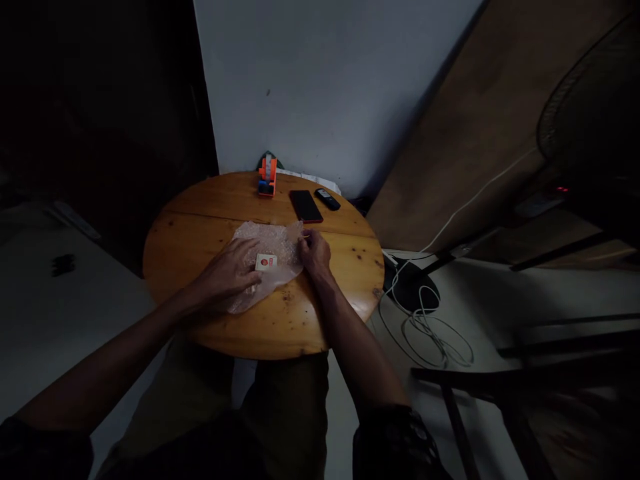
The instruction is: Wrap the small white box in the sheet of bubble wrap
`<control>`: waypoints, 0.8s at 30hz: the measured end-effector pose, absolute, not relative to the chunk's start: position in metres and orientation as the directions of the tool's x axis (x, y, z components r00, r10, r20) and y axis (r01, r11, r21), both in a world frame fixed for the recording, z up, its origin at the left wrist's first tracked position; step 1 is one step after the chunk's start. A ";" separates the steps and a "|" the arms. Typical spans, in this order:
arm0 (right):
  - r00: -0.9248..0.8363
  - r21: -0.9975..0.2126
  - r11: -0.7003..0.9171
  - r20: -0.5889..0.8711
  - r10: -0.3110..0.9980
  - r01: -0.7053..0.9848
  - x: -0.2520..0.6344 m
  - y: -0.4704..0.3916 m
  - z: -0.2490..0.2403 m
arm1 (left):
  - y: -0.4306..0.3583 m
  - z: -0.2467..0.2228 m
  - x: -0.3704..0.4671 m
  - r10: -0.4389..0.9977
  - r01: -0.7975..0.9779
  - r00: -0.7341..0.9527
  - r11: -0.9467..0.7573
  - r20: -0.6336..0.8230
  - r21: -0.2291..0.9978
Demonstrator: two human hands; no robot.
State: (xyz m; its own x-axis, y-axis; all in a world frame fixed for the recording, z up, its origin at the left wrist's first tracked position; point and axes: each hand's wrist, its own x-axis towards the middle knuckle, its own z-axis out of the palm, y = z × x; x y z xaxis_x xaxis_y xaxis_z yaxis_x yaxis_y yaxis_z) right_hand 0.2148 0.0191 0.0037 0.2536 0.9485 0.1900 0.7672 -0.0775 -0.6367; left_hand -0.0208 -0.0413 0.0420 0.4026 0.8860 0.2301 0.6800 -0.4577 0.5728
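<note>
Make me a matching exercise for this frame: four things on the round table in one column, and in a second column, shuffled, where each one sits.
Things:
1. bubble wrap sheet
2. small white box
3. black phone
4. orange tape dispenser

Places:
A. at the far table edge, by the wall
B. lying on the wrap, at the left hand's fingertips
C. spread flat under both hands, its right edge pinched by the right hand
D. beyond the wrap, beside a small dark remote

Pairs: 1-C, 2-B, 3-D, 4-A
</note>
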 end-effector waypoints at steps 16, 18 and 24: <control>0.252 -0.601 -0.039 0.274 0.928 0.799 0.220 0.031 -0.008 | -0.013 0.006 -0.012 0.861 0.798 0.509 -0.475 0.006 0.371; 0.241 -0.547 -0.058 0.270 0.932 0.835 0.220 0.030 -0.007 | -0.014 0.008 -0.012 0.864 0.799 0.503 -0.465 0.000 0.382; 0.200 -0.501 -0.036 0.278 0.939 0.865 0.218 0.027 -0.005 | -0.016 0.004 -0.011 0.897 0.742 0.416 -0.430 0.151 0.514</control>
